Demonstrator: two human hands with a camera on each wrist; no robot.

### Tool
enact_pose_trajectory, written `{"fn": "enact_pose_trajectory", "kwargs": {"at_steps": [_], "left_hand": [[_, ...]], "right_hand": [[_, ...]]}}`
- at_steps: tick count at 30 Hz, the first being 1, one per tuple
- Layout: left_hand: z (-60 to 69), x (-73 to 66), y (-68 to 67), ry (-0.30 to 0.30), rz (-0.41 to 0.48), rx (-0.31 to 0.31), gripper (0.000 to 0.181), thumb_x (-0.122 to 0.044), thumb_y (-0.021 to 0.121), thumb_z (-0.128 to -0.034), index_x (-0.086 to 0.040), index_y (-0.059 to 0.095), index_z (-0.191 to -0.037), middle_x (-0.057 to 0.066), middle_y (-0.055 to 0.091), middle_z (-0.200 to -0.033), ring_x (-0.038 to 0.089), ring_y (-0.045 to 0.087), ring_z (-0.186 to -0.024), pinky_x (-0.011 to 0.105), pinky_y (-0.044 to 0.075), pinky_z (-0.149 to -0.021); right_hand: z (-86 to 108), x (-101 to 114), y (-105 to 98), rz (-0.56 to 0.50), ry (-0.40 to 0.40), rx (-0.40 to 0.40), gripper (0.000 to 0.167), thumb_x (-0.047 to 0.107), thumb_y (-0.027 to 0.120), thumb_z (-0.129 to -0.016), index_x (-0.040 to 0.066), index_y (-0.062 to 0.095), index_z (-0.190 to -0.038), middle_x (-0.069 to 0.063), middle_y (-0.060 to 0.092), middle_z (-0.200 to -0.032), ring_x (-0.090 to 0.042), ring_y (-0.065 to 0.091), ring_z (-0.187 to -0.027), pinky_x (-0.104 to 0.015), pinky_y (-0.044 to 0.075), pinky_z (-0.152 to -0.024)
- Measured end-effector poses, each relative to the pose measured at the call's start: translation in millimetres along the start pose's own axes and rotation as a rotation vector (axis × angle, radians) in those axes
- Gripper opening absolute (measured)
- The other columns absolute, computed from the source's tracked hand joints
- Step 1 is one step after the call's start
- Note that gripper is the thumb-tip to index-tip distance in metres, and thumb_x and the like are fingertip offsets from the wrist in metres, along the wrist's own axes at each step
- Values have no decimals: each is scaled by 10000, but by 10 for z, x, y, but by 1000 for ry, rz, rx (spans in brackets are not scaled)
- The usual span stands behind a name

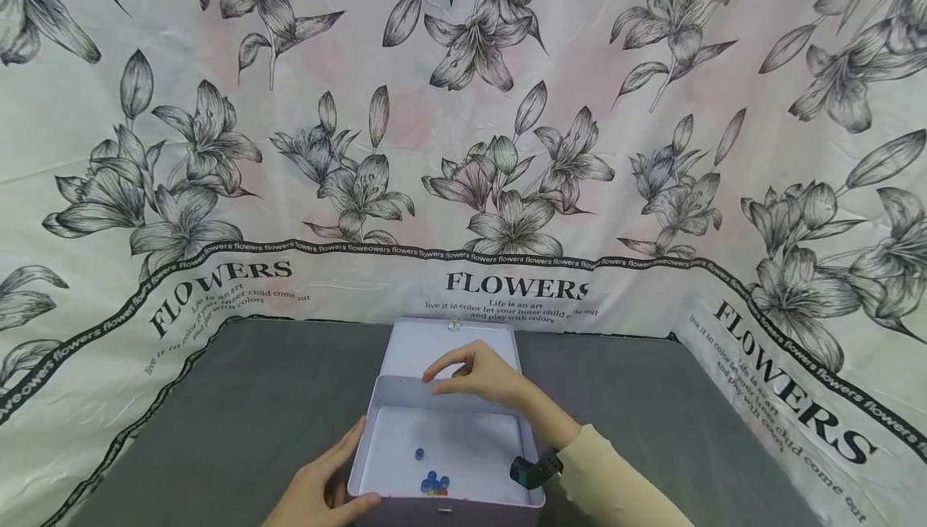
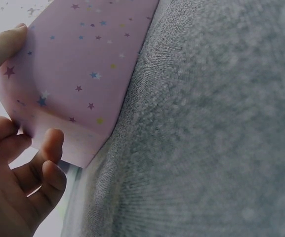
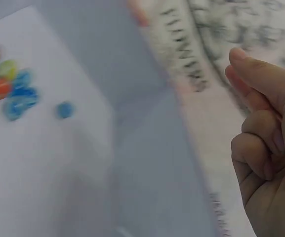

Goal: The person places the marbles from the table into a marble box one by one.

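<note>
A pink box (image 2: 68, 74) with printed stars stands with its lid (image 1: 409, 346) folded back; its pale inside faces up in the head view. My left hand (image 1: 322, 479) grips its front-left corner, thumb over the front rim and fingers along the left wall. My right hand (image 1: 478, 374) is above the back of the box, thumb and index finger reaching forward, other fingers curled; nothing shows between them. On the box floor lie several small marbles, blue, yellow-green, orange and red, clustered (image 1: 434, 483) near the front. One blue marble (image 1: 420, 454) lies apart from them.
A dark grey cloth (image 1: 268, 398) covers the table on both sides of the box. Behind and around it hangs a white curtain (image 1: 405, 282) with flower prints and lettering. A dark band (image 1: 534, 471) is on the right wrist, over a cream sleeve.
</note>
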State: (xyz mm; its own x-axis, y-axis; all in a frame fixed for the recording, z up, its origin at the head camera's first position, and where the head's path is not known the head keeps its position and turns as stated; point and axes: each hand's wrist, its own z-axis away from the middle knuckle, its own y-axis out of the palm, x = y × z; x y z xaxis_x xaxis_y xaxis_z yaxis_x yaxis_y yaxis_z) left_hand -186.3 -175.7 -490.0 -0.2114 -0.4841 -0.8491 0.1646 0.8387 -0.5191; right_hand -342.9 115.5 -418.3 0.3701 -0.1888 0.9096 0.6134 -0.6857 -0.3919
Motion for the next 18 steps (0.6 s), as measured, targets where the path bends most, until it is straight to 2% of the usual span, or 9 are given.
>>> {"fn": "enact_pose_trajectory", "kwargs": {"at_steps": [4,5,6,7,10,12,13,17,18], "left_hand": [[-2,-2,3,-9,4,6,962,-386,854,-904,-75,348,-1661,258,450,-1603,1,436,-566,216,436,-528],[-4,-2,3,-7,4,7,961,-388,854,-904,-75,350,-1660,264,431,-1615,0,432,-567,215,435,-529],[-6,-1,2,-6,6,8,961,-390,854,-904,-76,351,-1660,268,408,-1629,0,428,-564,215,434,-528],[-8,1,2,-5,6,9,961,-392,853,-903,-78,351,-1660,270,396,-1635,-1,426,-563,214,434,-529],[-12,16,2,-8,7,11,962,-396,851,-905,-86,347,-1663,266,380,-1644,0,424,-558,214,434,-528],[-10,27,1,-18,3,12,968,-403,852,-904,-97,341,-1668,252,383,-1648,0,427,-558,211,435,-528],[-7,31,1,-23,-1,12,970,-408,852,-903,-102,341,-1668,246,388,-1648,0,429,-558,210,435,-528],[0,44,-4,-35,-13,15,974,-415,852,-901,-108,338,-1670,235,391,-1650,2,433,-559,208,437,-531],[0,43,-6,-37,-15,15,974,-416,852,-901,-112,339,-1670,232,396,-1648,2,433,-558,208,438,-531]], "right_hand": [[167,81,-248,8,-19,-110,194,129,806,-952,80,824,-1138,-28,780,-910,-56,277,-481,-251,278,-487],[221,90,-314,22,-25,-137,191,128,800,-956,78,821,-1140,-15,778,-920,-59,320,-487,-253,293,-491],[279,95,-380,37,-34,-163,190,121,795,-959,69,817,-1140,-34,797,-1055,-70,410,-502,-257,349,-512],[342,91,-445,50,-41,-189,191,111,792,-958,58,814,-1140,-64,794,-1074,-98,474,-512,-266,398,-527],[556,39,-628,98,-20,-267,203,120,792,-957,51,810,-1147,-102,767,-1203,-203,731,-768,-332,563,-711],[709,-41,-740,112,14,-316,222,135,795,-959,39,804,-1160,-118,764,-1216,-260,775,-930,-386,599,-836],[793,-88,-792,112,35,-338,237,139,797,-959,28,798,-1168,-116,767,-1212,-253,777,-955,-383,601,-848],[1138,-285,-969,103,115,-407,280,146,804,-957,-6,778,-1191,-56,790,-1168,-161,778,-935,-329,594,-845],[1223,-330,-1004,103,130,-418,288,146,805,-957,-14,774,-1194,-39,794,-1154,-123,764,-867,-299,584,-794]]}}
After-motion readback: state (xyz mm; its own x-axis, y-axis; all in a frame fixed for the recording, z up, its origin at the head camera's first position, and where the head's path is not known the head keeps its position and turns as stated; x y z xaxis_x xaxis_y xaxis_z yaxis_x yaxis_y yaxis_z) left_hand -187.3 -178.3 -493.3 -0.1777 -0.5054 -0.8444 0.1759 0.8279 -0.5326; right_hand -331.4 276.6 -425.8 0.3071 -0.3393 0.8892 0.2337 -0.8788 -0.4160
